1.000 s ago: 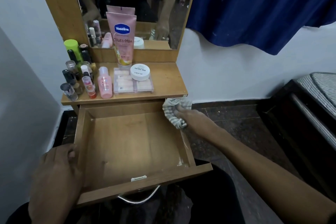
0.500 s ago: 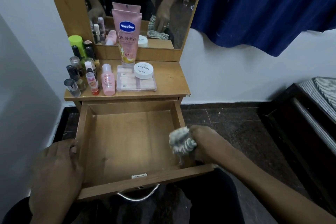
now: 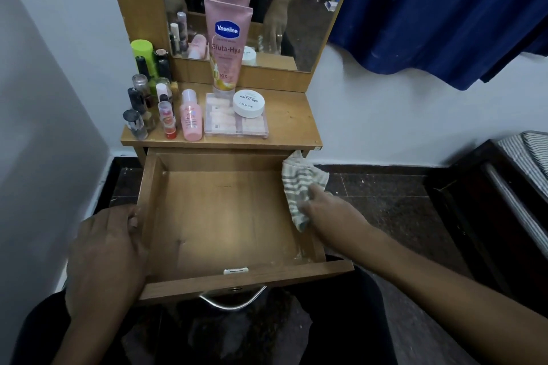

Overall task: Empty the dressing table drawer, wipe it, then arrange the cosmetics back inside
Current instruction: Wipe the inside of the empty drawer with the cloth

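The wooden drawer (image 3: 225, 222) is pulled out and holds nothing inside. My left hand (image 3: 103, 255) grips its left wall, thumb over the rim. My right hand (image 3: 329, 210) presses a striped grey-and-white cloth (image 3: 299, 187) against the drawer's right wall, near the back. On the tabletop (image 3: 290, 121) stand the cosmetics: a pink Vaseline tube (image 3: 226, 44), a white round jar (image 3: 248, 103) on a clear nail-tip box (image 3: 234, 124), a small pink bottle (image 3: 190, 115), a lip balm stick (image 3: 168, 120) and several nail polish bottles (image 3: 139, 104).
A mirror (image 3: 252, 3) backs the table. White walls stand left and behind. A blue curtain (image 3: 439, 9) hangs at the right. Dark furniture with striped bedding (image 3: 522, 163) stands far right. The floor (image 3: 385, 201) is dark tile. A metal handle (image 3: 231, 302) hangs from the drawer front.
My right hand moved the cloth from the front end of the right wall back toward the rear. The left hand kept its grip on the left wall.
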